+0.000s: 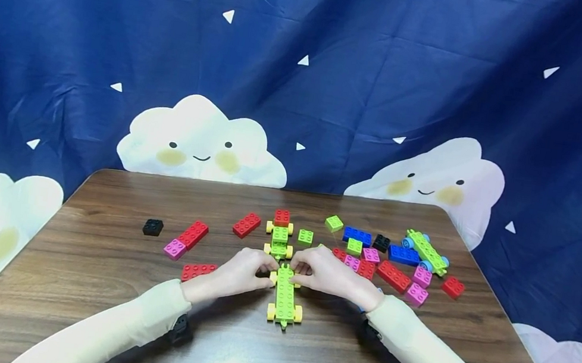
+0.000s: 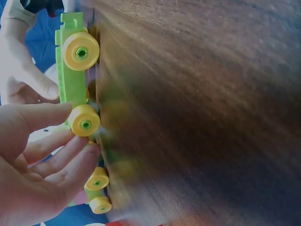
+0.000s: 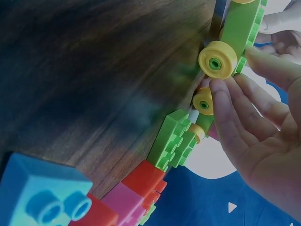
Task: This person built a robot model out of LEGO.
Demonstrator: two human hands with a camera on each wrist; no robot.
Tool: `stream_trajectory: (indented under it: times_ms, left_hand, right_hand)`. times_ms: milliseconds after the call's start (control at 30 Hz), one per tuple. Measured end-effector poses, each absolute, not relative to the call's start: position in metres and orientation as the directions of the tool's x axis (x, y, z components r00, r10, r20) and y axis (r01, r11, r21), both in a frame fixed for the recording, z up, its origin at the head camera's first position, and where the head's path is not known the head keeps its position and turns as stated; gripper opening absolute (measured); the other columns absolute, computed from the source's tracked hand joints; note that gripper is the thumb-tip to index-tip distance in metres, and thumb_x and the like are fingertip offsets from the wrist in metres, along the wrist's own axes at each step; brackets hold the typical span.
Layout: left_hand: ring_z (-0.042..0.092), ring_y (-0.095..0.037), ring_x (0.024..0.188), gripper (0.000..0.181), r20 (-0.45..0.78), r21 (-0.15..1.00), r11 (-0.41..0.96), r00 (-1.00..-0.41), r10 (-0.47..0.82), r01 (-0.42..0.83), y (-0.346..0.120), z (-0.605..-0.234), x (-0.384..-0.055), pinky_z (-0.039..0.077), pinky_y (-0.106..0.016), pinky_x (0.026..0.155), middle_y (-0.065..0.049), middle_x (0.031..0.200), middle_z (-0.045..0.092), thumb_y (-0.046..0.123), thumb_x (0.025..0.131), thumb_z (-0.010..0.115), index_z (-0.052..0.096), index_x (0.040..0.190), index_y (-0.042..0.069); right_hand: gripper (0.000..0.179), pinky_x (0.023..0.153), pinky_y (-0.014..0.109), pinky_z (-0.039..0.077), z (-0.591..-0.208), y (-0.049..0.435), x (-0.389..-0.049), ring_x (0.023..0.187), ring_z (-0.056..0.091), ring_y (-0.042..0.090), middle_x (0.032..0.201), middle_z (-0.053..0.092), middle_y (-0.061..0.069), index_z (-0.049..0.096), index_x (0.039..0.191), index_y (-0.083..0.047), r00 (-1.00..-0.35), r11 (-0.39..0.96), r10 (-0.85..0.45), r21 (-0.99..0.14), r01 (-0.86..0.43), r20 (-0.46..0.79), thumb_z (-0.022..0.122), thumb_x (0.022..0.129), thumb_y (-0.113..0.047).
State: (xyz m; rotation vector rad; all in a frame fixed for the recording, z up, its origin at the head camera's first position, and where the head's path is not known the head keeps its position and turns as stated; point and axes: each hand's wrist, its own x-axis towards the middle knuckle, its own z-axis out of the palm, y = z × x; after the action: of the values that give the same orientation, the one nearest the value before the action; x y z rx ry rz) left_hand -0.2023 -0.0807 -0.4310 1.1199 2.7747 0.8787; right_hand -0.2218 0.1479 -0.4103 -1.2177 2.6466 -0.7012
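A lime-green toy car base [image 1: 285,303] with yellow wheels stands on the table between both hands, its length pointing away from me. My left hand [image 1: 244,273] holds the left side of its far end, thumb and fingers about the yellow wheel [image 2: 84,120]. On the right side, my right hand [image 1: 328,271] holds the same end, thumb by the studs and fingers at the other wheel [image 3: 217,60]. Just beyond stands a second yellow-wheeled car base [image 1: 278,251], bearing a green brick [image 1: 280,234] and a red brick [image 1: 282,216]. Whether the two bases touch is unclear.
Several loose bricks lie to the right, including blue [image 1: 357,236], red [image 1: 393,275] and pink [image 1: 416,294] ones. A green base with blue wheels [image 1: 425,251] stands at far right. Leftward lie a black brick [image 1: 153,227] and red bricks [image 1: 193,234].
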Motion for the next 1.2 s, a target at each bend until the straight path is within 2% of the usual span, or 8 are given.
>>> stream_trajectory:
  times_ms: [300, 500, 900, 1200]
  left_hand:
    - [0.063, -0.013, 0.069, 0.013, 0.156, 0.468, 0.616, -0.746, 0.648, 0.633, -0.0764, -0.4292, -0.2068, 0.045, -0.018, 0.061, -0.003, 0.079, 0.073, 0.009, 0.082, 0.076, 0.074, 0.094, 0.005]
    - [0.063, -0.012, 0.069, 0.010, 0.149, 0.478, 0.634, -0.768, 0.623, 0.608, -0.0747, -0.4280, -0.2063, 0.045, -0.018, 0.059, -0.001, 0.078, 0.072, 0.009, 0.083, 0.075, 0.074, 0.092, 0.007]
    - [0.066, -0.012, 0.070, 0.007, 0.150, 0.474, 0.641, -0.773, 0.616, 0.603, -0.0732, -0.4314, -0.2058, 0.048, -0.019, 0.060, -0.001, 0.079, 0.073, 0.009, 0.083, 0.075, 0.074, 0.090, 0.007]
    - [0.052, -0.004, 0.062, 0.006, 0.159, 0.461, 0.641, -0.768, 0.620, 0.613, -0.0723, -0.4322, -0.2059, 0.040, -0.018, 0.055, 0.002, 0.071, 0.068, 0.005, 0.082, 0.073, 0.073, 0.086, 0.009]
  right_hand:
    - [0.015, 0.069, 0.018, 0.055, -0.4088, 0.1442, -0.2219, 0.072, 0.062, 0.002, 0.086, 0.074, 0.001, 0.073, 0.096, -0.007, -0.673, 0.566, -0.736, -0.482, -0.669, 0.071, 0.077, 0.086, -0.018]
    - [0.015, 0.069, 0.018, 0.055, -0.4093, 0.1431, -0.2214, 0.072, 0.063, 0.000, 0.085, 0.074, 0.001, 0.073, 0.095, -0.007, -0.673, 0.566, -0.735, -0.475, -0.673, 0.077, 0.077, 0.087, -0.019]
    - [0.015, 0.071, 0.025, 0.058, -0.4105, 0.1444, -0.2203, 0.074, 0.064, 0.004, 0.087, 0.073, 0.001, 0.072, 0.096, -0.007, -0.667, 0.562, -0.741, -0.472, -0.679, 0.077, 0.075, 0.088, -0.020]
    - [0.016, 0.072, 0.025, 0.058, -0.4101, 0.1480, -0.2195, 0.076, 0.065, 0.004, 0.091, 0.074, 0.003, 0.072, 0.099, -0.007, -0.662, 0.556, -0.746, -0.474, -0.683, 0.078, 0.074, 0.089, -0.019]
